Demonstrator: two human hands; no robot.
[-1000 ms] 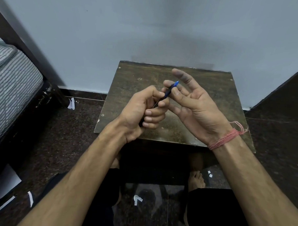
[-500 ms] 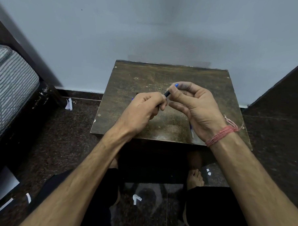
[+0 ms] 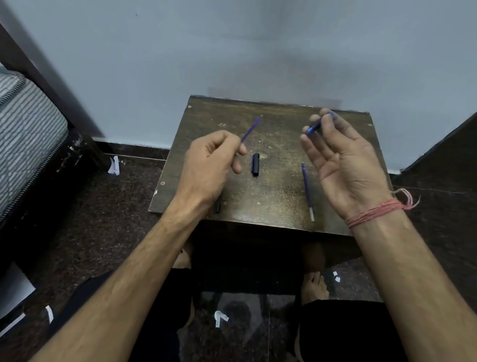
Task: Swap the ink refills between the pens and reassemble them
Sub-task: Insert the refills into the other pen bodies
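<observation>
Over the small dark wooden table (image 3: pixel 272 198), my left hand (image 3: pixel 209 167) pinches a thin purple-blue ink refill (image 3: pixel 251 129) that points up and away. My right hand (image 3: pixel 339 160) is raised at the right, fingertips closed on a blue pen piece (image 3: pixel 314 127), palm facing me. A second refill (image 3: pixel 307 189) lies on the table just left of my right palm. A short black pen part (image 3: pixel 256 164) rests between my hands. Another small black piece (image 3: pixel 218 207) shows under my left wrist at the near edge.
The table stands against a pale wall. A bed with a striped mattress (image 3: pixel 17 141) is at the left. A dark panel (image 3: pixel 452 141) rises at the right. Paper scraps (image 3: pixel 220 318) lie on the dark floor by my feet.
My hands were joined on one pen; they have drawn apart. The left hand came away with the refill, the right with the blue piece. Parts lying on the table are uncovered.
</observation>
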